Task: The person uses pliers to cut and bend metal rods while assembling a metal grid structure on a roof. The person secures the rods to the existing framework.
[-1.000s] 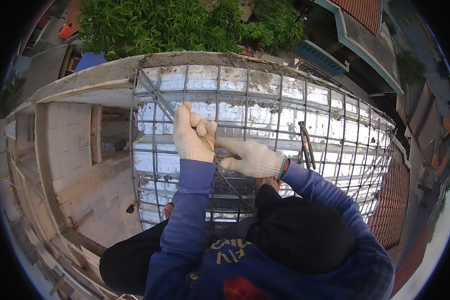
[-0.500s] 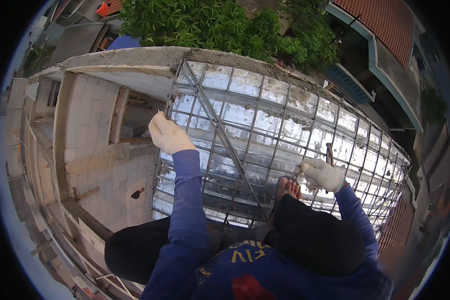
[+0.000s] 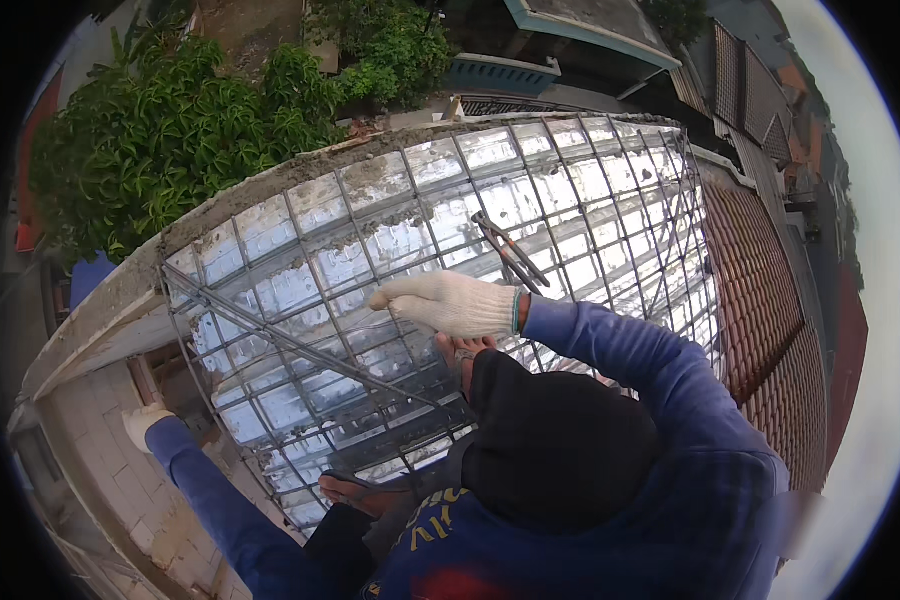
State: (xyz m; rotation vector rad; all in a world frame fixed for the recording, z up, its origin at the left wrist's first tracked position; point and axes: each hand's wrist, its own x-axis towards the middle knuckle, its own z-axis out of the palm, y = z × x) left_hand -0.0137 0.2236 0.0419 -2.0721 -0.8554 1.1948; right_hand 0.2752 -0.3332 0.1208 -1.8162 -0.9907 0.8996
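Observation:
My left hand (image 3: 147,426), in a pale knit glove, is out at the far left beyond the edge of the bar grid. Its fingers look closed, but what they hold, if anything, is too small to make out. Over the middle of the steel rebar grid (image 3: 338,310) is my gloved right hand (image 3: 452,304), just above my foot. Its fingers point left and press together; anything between them is hidden. A pair of pincers (image 3: 510,252) with dark and orange handles lies on the bars beyond the right hand, apart from it.
Shiny metallic decking (image 3: 400,245) lies under the grid. Loose diagonal bars (image 3: 300,350) cross it at left. A rough concrete edge (image 3: 260,185) borders the far side. At left a block-walled opening (image 3: 120,480) drops away. Leafy branches (image 3: 170,150) and tiled roofs (image 3: 760,290) stand beyond.
The view has swung right. My right hand has let go of the pincers, which now rest on the grid, and has moved left. My left hand has reached farther out to the left and lower.

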